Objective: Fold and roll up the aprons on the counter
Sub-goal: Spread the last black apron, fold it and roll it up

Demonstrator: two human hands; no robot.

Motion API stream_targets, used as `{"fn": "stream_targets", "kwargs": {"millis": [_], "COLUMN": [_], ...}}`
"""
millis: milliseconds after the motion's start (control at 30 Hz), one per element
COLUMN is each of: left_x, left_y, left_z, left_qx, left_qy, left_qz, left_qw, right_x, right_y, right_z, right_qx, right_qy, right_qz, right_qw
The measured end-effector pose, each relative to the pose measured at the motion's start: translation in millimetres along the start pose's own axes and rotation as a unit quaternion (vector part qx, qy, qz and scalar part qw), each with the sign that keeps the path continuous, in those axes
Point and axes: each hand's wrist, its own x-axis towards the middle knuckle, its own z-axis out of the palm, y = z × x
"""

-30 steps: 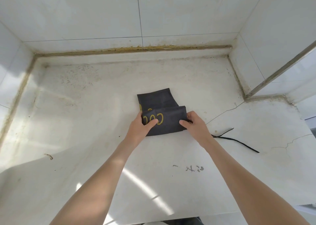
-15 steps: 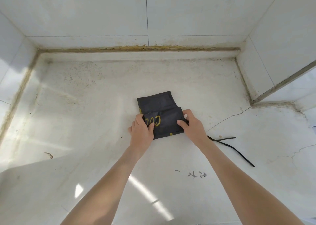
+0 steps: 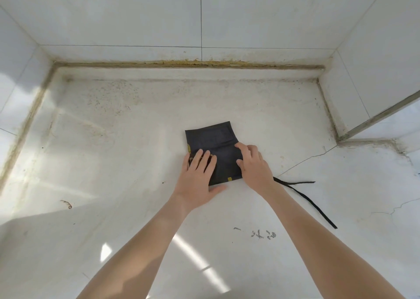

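A dark apron [image 3: 214, 143] with yellow print lies folded into a small packet on the white counter [image 3: 113, 162]. My left hand [image 3: 197, 178] lies flat on the packet's left part, fingers straight, covering most of the yellow print. My right hand [image 3: 253, 165] presses on the right part with its fingers spread over the near fold. A black apron strap [image 3: 304, 198] trails out from under my right wrist toward the right front.
White tiled walls [image 3: 204, 14] close the counter at the back, left and right, with a dirty yellowish joint along the back. A crack [image 3: 306, 160] runs across the counter on the right. Small dark marks [image 3: 263, 234] lie near the front.
Both hands gripped the near fold before; now it is turned over away from me, the yellow letters are mostly hidden, and both hands lie flat on top.
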Motion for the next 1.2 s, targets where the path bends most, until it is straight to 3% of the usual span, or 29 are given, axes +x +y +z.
{"fn": "stream_targets", "kwargs": {"millis": [167,267,367,467,567,633,800,1000,1133,1200], "left_x": [1,6,12,19,26,24,20,26,26,26], "left_y": [-1,-2,-6,-8,-18,-24,-19,-9,-3,3], "left_z": [-14,-26,-46,-74,-85,-80,-62,-64,-63,-61], "left_qx": [0.038,-0.003,-0.080,-0.194,-0.323,-0.305,-0.206,-0.166,-0.172,-0.177], "left_qy": [-0.033,0.015,0.023,-0.094,-0.244,-0.261,-0.210,-0.234,-0.246,-0.250], "left_qz": [0.015,0.022,0.003,-0.032,-0.080,-0.095,-0.107,-0.096,-0.118,-0.129], "left_qw": [0.999,1.000,0.997,0.976,0.911,0.911,0.950,0.953,0.947,0.943], "right_x": [1,-2,-6,-7,-2,2,8,8,10,10], "right_y": [11,9,9,9,2,-5,-15,-24,-25,-25], "right_z": [-7,-25,-38,-44,-51,-50,-30,-9,-1,-1], "right_qx": [0.078,0.217,0.248,0.301,0.365,0.346,0.214,0.078,-0.020,-0.016], "right_qy": [-0.092,-0.136,-0.174,-0.175,-0.165,-0.177,-0.156,-0.107,-0.100,-0.104], "right_qz": [0.017,0.044,0.016,0.056,0.120,0.148,0.188,0.105,0.074,0.073], "right_qw": [0.993,0.966,0.953,0.936,0.908,0.910,0.946,0.986,0.992,0.992]}}
